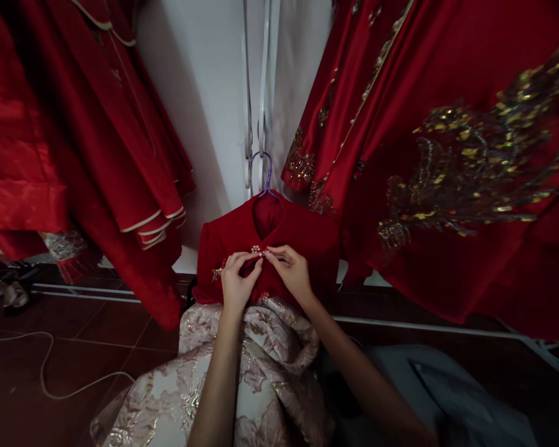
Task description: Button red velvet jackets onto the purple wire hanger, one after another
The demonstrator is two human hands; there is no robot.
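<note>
A small red dress top hangs on a purple hanger in front of a white wall, with a pale pink brocade skirt below it. My left hand and my right hand are both raised to the chest of the top. Their fingers are pinched together on a small gold and pearl clasp just under the collar. A gold ornament sits on the cloth left of my left hand.
Long red robes hang at the left, and a red gown with gold sequin embroidery hangs at the right. A white cord lies on the dark red tiled floor. Grey cloth lies at the lower right.
</note>
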